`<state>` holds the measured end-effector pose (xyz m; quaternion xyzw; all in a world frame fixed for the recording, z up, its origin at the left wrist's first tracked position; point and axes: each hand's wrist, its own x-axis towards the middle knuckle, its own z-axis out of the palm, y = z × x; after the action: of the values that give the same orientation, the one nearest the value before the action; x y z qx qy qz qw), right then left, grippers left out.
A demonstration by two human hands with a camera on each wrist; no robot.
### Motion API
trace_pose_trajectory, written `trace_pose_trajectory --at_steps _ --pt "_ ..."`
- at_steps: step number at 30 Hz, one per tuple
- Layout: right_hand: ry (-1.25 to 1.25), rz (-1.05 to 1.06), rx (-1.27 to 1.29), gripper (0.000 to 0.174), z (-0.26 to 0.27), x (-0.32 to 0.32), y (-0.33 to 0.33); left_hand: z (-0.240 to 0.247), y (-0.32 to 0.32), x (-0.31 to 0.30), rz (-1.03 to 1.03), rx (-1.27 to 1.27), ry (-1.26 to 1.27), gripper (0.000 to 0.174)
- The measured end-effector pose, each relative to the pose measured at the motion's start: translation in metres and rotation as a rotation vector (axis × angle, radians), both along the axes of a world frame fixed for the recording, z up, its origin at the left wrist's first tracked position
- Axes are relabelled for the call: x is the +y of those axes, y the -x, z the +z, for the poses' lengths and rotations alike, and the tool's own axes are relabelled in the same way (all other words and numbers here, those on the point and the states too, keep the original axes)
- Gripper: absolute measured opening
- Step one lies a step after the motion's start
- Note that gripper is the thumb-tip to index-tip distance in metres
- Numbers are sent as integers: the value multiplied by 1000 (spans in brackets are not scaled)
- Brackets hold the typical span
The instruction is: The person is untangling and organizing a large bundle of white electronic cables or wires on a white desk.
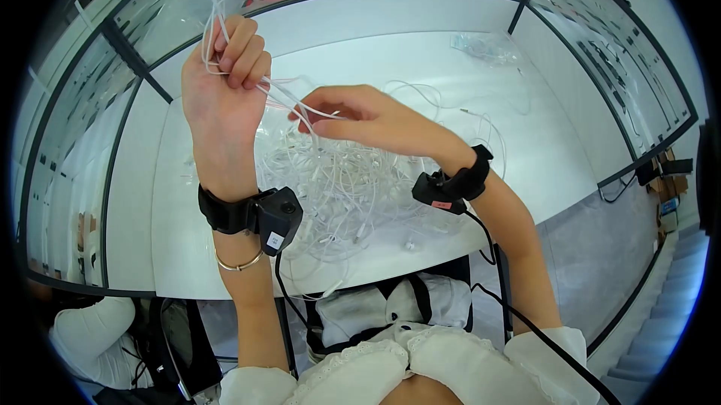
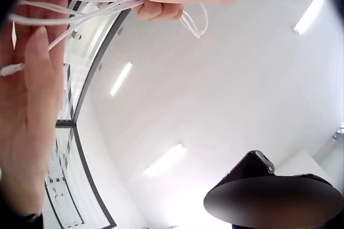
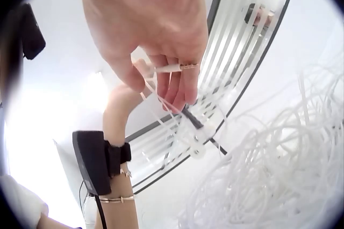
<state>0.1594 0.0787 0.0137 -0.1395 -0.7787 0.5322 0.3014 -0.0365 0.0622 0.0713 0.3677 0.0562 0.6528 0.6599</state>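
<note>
At the upper left of the head view, my left hand (image 1: 225, 93) is raised palm-up, its fingers curled round a looped white cable (image 1: 212, 22). Strands run from it to my right hand (image 1: 368, 116), which stands just right of it above the pile. The left wrist view shows them crossing the extended fingers of the right hand (image 2: 35, 84). In the right wrist view, a white plug (image 3: 169, 68) lies across the right hand (image 3: 150, 30), with a gap between thumb and fingertips. Below both hands is a tangled heap of white cables (image 1: 338, 179).
The white table (image 1: 180, 255) has dark-framed glass partitions (image 1: 601, 67) round it. A clear plastic bag (image 1: 484, 48) lies at the back right, near loose cables (image 1: 492, 131). Black cords run from both wrist cameras. Another person's white sleeve (image 1: 94, 330) shows at the lower left.
</note>
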Motion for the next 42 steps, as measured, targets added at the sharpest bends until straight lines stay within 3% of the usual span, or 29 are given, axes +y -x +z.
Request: trace_pose_trajectory --at_steps 6,8,12,18,22,25,31,34,37,40,41,42 --pt "-153 -241 110 37 36 8 -17 1 -5 -3 41 24 13 28" --pt "-187 -223 64 40 34 7 -2 0 -10 -2 48 40 5 28" --pt "-10 -126 136 39 21 -7 27 -1 -19 -3 153 81 12 29" --pt "229 -168 107 39 9 -10 50 -7 -16 0 277 61 -87 30" --pt "100 -228 286 43 2 -11 61 -9 -7 3 274 11 -96 26" --pt "183 -218 328 44 2 -14 57 -6 1 8 329 -80 -3 24" --pt "94 -250 207 46 7 -7 44 -13 57 19 155 -185 -44 18" --pt "42 -264 185 46 12 -4 39 -14 72 23 230 -96 -42 19" --pt "-24 -284 222 45 12 1 34 -3 74 21 338 173 -17 20" --pt "-73 -345 239 44 20 5 25 8 38 7 1031 556 -15 24" --pt "-110 -369 260 44 21 9 22 8 39 6 1142 624 -94 27" --pt "-115 -398 268 45 23 12 19 9 42 3 1084 717 -157 28"
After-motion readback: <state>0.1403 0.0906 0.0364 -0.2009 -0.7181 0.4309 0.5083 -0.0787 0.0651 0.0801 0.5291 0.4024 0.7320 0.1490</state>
